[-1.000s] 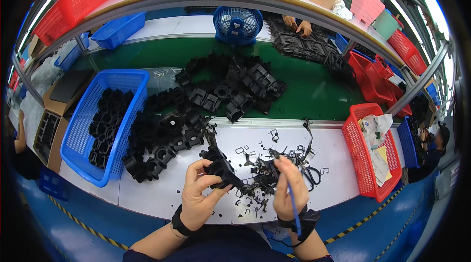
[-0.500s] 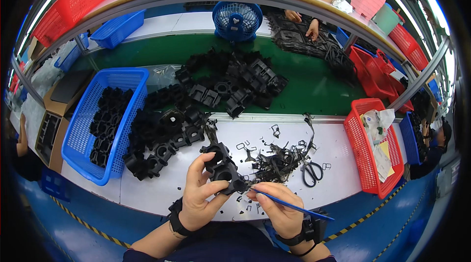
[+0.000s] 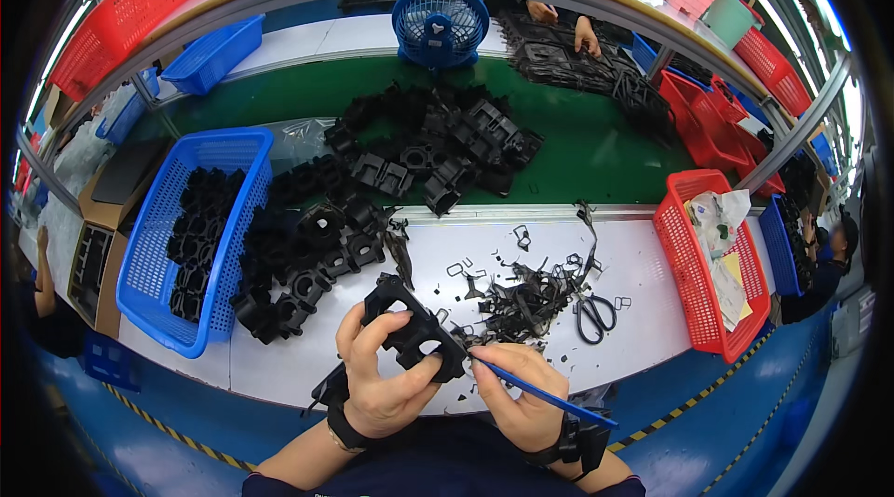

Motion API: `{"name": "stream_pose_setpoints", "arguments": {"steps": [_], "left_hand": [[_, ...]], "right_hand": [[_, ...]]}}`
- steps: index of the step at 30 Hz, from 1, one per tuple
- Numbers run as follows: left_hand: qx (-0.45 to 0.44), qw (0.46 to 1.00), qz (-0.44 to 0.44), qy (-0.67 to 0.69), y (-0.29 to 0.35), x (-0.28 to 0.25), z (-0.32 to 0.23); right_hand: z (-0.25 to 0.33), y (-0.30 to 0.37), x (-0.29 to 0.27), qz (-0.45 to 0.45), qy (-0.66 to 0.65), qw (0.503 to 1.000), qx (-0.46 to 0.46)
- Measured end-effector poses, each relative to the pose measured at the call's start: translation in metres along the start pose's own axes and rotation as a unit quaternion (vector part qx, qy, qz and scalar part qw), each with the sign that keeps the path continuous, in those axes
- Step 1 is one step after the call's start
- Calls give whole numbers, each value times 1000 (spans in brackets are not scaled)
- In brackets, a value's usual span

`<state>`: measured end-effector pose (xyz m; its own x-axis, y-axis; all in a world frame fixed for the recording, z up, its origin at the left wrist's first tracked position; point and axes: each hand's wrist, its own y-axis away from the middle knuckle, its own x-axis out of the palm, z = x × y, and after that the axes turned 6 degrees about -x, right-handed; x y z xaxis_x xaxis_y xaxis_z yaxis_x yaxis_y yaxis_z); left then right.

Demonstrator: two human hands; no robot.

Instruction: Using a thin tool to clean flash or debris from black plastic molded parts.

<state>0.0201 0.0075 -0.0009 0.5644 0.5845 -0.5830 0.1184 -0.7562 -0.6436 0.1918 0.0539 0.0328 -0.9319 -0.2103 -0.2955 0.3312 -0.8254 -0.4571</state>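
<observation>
Head view. Against a second ago: right hand (image 3: 523, 399) has come left from over the heap of scraps (image 3: 526, 303) to the part's right end; scissors (image 3: 597, 320) right of the heap now clear of it. Since half a second ago, the black moulded part (image 3: 432, 326) has been turned, a long straight bar now uppermost. Blue stick-like tool (image 3: 551, 395) slants as before, tail to lower right.

Part held up above the front edge of the worktop (image 3: 643, 343), left of centre. Left hand (image 3: 384, 390): fingers clamped on the part from its left and near side, thumb at its lower side. Right hand: thumb and fingers pinched round the tool near its tip, just beside the part's right end; contact there too small to tell.
</observation>
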Motion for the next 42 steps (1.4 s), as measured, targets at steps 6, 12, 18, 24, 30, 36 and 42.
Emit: {"name": "stream_pose_setpoints", "arguments": {"steps": [6,12,18,24,30,36,42], "left_hand": [[8,1000,-16,-25,-2,-2,-3],[14,999,-18,-36,0,-2,-2],[29,999,-21,-38,1,0,-1],[38,997,-31,-53,2,5,-1],[34,998,-26,-56,2,7,-1],[-57,997,3,52,-5,5,-4],[-176,957,15,229,1,8,5]], "right_hand": [[-5,0,4,-2,12,1000,-28],[-2,-2,5,-16,6,1000,-22],[-9,-1,4,7,31,998,-58],[-20,-2,5,34,91,986,-133],[-23,0,5,58,177,955,-229],[-33,-4,-10,-50,201,944,-258],[-40,-9,-30,-67,50,994,-71]]}}
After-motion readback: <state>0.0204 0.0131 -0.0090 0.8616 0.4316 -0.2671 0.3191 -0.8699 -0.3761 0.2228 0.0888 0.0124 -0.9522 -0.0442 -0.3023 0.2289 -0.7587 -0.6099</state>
